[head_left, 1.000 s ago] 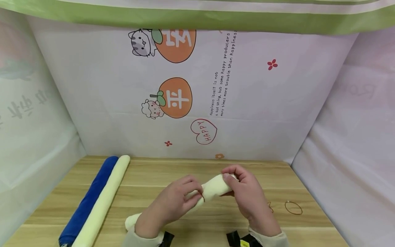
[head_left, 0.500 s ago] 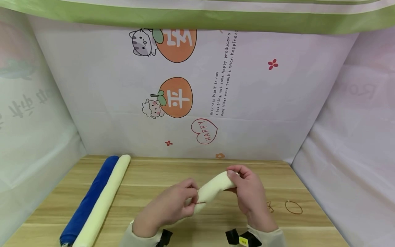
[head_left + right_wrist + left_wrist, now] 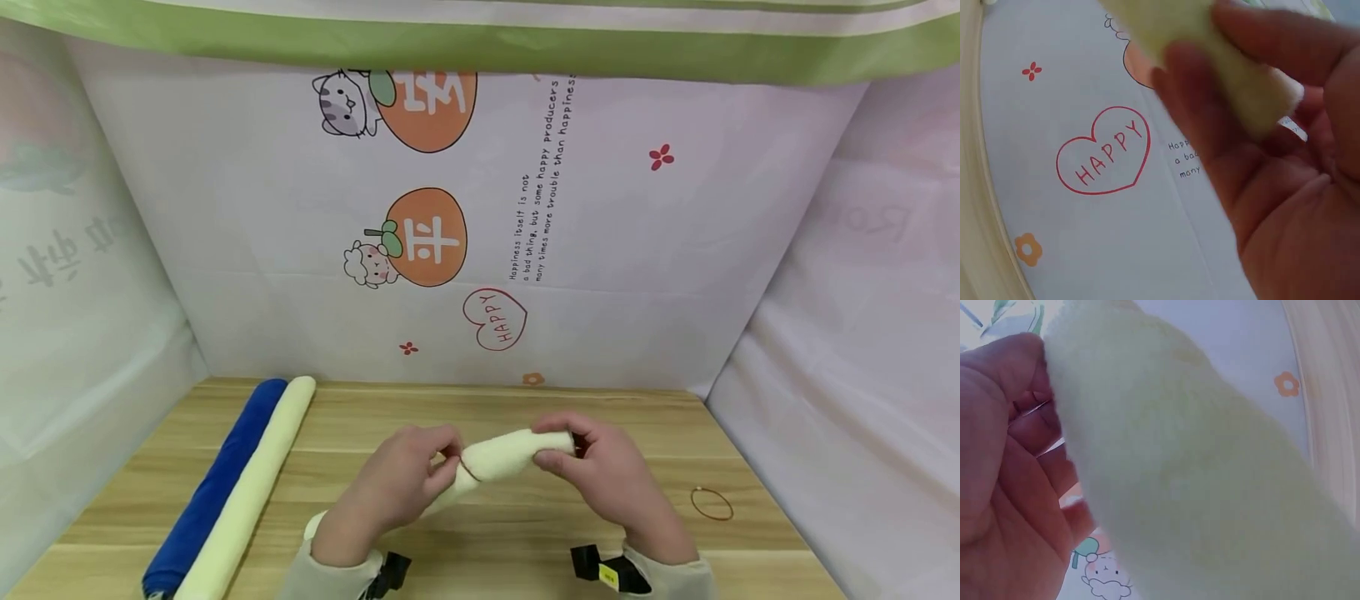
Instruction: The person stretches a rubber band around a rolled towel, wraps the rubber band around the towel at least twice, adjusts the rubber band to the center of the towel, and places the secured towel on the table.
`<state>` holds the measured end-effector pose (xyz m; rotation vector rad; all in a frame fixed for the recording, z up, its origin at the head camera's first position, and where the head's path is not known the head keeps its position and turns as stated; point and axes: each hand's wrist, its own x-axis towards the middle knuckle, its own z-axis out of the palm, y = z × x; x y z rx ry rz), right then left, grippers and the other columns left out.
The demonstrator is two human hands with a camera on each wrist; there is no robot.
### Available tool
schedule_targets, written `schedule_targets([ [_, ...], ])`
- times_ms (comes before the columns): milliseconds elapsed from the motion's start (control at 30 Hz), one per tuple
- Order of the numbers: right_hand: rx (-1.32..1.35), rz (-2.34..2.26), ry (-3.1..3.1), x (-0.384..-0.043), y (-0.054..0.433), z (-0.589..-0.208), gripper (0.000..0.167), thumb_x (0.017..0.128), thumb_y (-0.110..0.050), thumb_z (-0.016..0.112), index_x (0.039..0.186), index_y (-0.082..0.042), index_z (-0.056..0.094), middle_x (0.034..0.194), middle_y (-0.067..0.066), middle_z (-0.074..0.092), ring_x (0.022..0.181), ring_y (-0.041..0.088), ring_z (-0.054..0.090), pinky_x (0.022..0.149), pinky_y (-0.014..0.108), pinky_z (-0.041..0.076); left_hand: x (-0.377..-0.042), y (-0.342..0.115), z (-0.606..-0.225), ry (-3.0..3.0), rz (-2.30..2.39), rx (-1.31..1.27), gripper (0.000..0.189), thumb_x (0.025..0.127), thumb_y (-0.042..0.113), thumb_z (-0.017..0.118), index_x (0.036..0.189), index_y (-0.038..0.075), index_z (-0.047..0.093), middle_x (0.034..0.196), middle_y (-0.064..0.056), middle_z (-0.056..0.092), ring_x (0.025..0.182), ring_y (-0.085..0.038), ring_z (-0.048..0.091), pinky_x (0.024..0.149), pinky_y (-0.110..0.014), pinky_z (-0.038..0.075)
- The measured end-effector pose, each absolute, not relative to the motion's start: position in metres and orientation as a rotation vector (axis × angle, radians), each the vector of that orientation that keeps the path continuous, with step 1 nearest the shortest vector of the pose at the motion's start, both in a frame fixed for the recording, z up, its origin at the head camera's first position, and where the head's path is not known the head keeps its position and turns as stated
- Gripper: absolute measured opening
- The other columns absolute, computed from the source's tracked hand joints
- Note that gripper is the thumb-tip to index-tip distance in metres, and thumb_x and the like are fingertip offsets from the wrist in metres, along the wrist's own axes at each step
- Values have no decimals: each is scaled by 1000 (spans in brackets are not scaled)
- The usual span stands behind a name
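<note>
A pale yellow rolled towel (image 3: pixel 510 455) is held up slantwise over the table in the head view. A thin brown rubber band (image 3: pixel 469 470) lies around its middle. My left hand (image 3: pixel 397 483) pinches the band at the towel's upper edge with thumb and fingertips; in the left wrist view its fingers (image 3: pixel 1035 425) are curled beside the large pale towel (image 3: pixel 1179 456). My right hand (image 3: pixel 611 479) grips the towel's right end, thumb on the near side and fingers over the top. The right wrist view shows this grip blurred. My left wrist hides part of the lower-left stretch of the roll.
At the left, a blue rolled towel (image 3: pixel 216 487) and another pale yellow roll (image 3: pixel 249 492) lie side by side on the wooden table (image 3: pixel 360 408). A loose rubber band (image 3: pixel 712 504) lies at the right. Printed white sheeting (image 3: pixel 592 250) walls in the table's back and sides.
The band and my left hand have shifted left along the roll. My right hand has lowered, and the roll has tilted flatter. My right forearm now covers a second loose band.
</note>
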<state>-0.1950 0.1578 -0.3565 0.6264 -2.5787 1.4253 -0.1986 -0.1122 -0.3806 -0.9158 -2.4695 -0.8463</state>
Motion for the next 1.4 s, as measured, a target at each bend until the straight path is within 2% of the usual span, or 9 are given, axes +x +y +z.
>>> schedule_targets([
  [67,523,1450,-2560,-195,156,-355,26,84,-27,82,107,-19,74,92,-1,67,66,15,54,58,28,48,-198,-111,-379,-2458,-893,-947,11,90,12,70,91,22,65,79,17,59,67,-6,50,63,-28,46],
  [133,454,1504,-2540,-194,154,-353,27,83,-25,82,107,-16,74,88,1,67,68,17,57,60,29,49,-197,-109,-379,-2444,-938,-1006,12,90,14,72,97,20,66,88,15,62,74,-7,54,70,-30,49],
  [367,198,1838,-2413,-193,145,-348,24,84,-15,82,105,-6,74,94,13,66,84,28,65,74,36,57,-198,-103,-383,-2399,-986,-1131,23,88,12,77,105,19,63,92,13,61,68,-6,46,69,-26,46],
  [600,54,2011,-2263,-191,145,-345,24,84,-5,80,104,4,72,102,20,63,89,31,63,76,38,57,-201,-98,-385,-2242,-977,-1216,22,89,6,75,106,18,69,99,12,69,84,-6,60,79,-27,51],
  [900,71,2104,-2150,-188,134,-343,17,83,5,77,98,10,71,97,21,62,85,29,62,74,39,58,-198,-96,-386,-2328,-1088,-1205,24,83,2,75,82,20,59,85,12,58,63,-3,43,55,-18,40],
  [1133,-21,2006,-2160,-188,135,-341,18,86,-2,78,100,7,72,97,20,62,82,27,63,72,36,58,-199,-108,-384,-2391,-897,-1261,29,72,-1,70,71,21,51,88,11,58,77,-7,51,70,-23,44],
  [1233,-44,1997,-2178,-188,135,-340,19,88,-5,76,102,7,70,96,19,61,81,27,64,71,35,58,-199,-111,-384,-2394,-911,-1224,25,78,0,70,78,21,55,89,12,59,76,-7,52,70,-25,46],
  [1333,-48,2010,-2194,-189,134,-341,20,90,-7,75,104,6,69,96,18,61,82,28,63,70,35,58,-198,-108,-383,-2394,-937,-1167,18,87,13,74,96,20,60,96,11,58,79,-9,53,74,-29,47],
  [1400,-52,2022,-2193,-189,132,-341,20,91,-7,74,104,6,68,96,18,61,83,27,63,69,35,58,-197,-104,-383,-2401,-928,-1133,25,88,19,76,106,18,59,101,10,58,82,-10,53,77,-30,47],
])
